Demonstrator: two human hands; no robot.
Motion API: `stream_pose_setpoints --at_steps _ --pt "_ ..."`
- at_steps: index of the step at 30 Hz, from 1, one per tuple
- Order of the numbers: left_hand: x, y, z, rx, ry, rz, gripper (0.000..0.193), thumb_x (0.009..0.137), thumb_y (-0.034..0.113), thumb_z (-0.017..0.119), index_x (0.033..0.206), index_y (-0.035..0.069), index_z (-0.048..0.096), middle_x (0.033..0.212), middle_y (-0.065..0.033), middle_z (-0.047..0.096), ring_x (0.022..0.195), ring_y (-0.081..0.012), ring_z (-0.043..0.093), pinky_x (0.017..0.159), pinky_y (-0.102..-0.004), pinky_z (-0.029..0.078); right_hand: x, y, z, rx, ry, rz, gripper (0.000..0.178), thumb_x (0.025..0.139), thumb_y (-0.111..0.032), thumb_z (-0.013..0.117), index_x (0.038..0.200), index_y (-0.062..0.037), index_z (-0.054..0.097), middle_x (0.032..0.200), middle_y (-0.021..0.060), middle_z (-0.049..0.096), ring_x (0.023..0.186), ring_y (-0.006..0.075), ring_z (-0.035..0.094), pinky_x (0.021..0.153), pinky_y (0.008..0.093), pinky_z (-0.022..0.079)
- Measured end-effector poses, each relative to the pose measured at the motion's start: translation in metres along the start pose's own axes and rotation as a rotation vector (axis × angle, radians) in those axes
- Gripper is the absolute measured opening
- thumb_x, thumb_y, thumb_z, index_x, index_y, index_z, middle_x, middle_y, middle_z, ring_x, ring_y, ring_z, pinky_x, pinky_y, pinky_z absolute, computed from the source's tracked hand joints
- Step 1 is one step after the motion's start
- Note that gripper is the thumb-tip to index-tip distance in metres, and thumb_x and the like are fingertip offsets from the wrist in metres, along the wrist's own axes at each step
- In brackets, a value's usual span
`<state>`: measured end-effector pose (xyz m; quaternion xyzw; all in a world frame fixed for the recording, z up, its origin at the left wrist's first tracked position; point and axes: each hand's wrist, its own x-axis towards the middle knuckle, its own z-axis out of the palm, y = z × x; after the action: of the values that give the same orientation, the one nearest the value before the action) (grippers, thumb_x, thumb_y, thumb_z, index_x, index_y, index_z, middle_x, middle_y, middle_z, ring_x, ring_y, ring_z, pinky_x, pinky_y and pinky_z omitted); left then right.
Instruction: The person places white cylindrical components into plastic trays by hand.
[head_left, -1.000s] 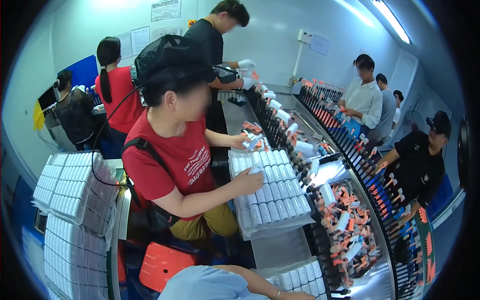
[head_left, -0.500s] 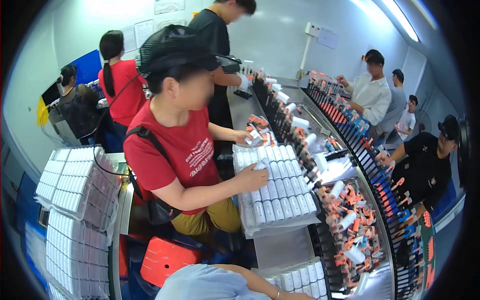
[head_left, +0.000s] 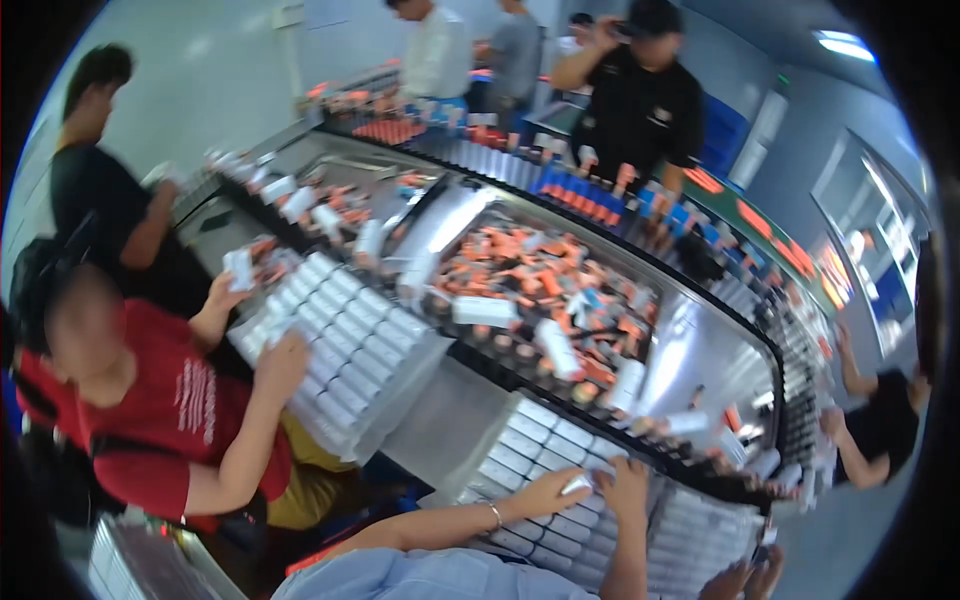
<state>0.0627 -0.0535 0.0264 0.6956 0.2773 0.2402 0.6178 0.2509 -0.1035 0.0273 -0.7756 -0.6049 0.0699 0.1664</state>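
Both my bare forearms reach over a clear-edged tray [head_left: 470, 492] of white oblong containers [head_left: 531, 428] set in rows. A bracelet circles the wrist of my left hand [head_left: 545, 496], whose fingers are closed on a small white piece [head_left: 577, 486]. Just right of it, my right hand [head_left: 626, 488] hovers above the rows with its fingers bent toward the left one. Blur smears those fingertips, so what they hold, if anything, is unclear. To the right, a wrapped stack of similar containers [head_left: 705, 525] lies beside my right forearm.
Beyond the tray, a metal trough [head_left: 690, 335] holds a heap of orange and dark small parts [head_left: 545, 285]. A dark conveyor rail with upright holders [head_left: 500, 165] curves around it. At left, a person in red [head_left: 175, 400] handles another tray [head_left: 350, 440]. Another person's hands [head_left: 745, 580] show at lower right.
The view has swung to the right, bringing both my hands and the trough into sight. Earlier only my left arm showed at the lower edge. The person in red now appears farther left.
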Motion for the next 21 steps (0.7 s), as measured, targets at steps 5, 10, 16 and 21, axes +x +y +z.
stream_pose_setpoints --at_steps 5,10,16,21 --pt "-0.011 -0.007 -0.041 -0.026 0.146 -0.126 0.032 0.089 0.025 0.057 0.111 0.003 0.052 0.076 -0.0049 0.062 0.065 -0.0119 0.061 0.06 -0.0266 0.048 0.048 -0.051 0.025 -0.002 -0.043 -0.138 0.033 0.071 -0.029 0.071 0.094 -0.0095 0.06 0.099 0.0152 0.054 0.099 0.0351 0.049 0.08 0.0463 0.042" --pt "-0.038 -0.01 -0.047 -0.089 0.307 -0.175 0.028 0.089 0.02 0.057 0.11 0.001 0.051 0.079 -0.0049 0.063 0.066 -0.0109 0.062 0.062 -0.0248 0.049 0.057 -0.079 0.024 -0.112 -0.159 -0.363 0.028 0.073 -0.03 0.069 0.09 -0.0104 0.062 0.095 0.0095 0.054 0.098 0.0282 0.05 0.08 0.046 0.042" --pt "-0.042 -0.02 -0.064 -0.124 0.428 -0.157 0.03 0.088 0.027 0.057 0.105 0.002 0.053 0.073 -0.0051 0.063 0.062 -0.0115 0.063 0.056 -0.0252 0.048 0.079 -0.093 0.051 -0.083 -0.117 -0.546 0.032 0.072 -0.033 0.068 0.089 -0.0064 0.063 0.095 0.0104 0.052 0.096 0.0277 0.05 0.077 0.0449 0.044" --pt "-0.052 -0.026 -0.071 -0.104 0.468 -0.154 0.03 0.089 0.026 0.057 0.106 0.002 0.052 0.075 -0.0044 0.063 0.064 -0.0111 0.063 0.058 -0.0244 0.049 0.08 -0.097 0.053 0.242 0.066 -0.68 0.03 0.079 -0.022 0.063 0.1 -0.0014 0.056 0.098 0.0139 0.056 0.093 0.032 0.053 0.074 0.0445 0.046"
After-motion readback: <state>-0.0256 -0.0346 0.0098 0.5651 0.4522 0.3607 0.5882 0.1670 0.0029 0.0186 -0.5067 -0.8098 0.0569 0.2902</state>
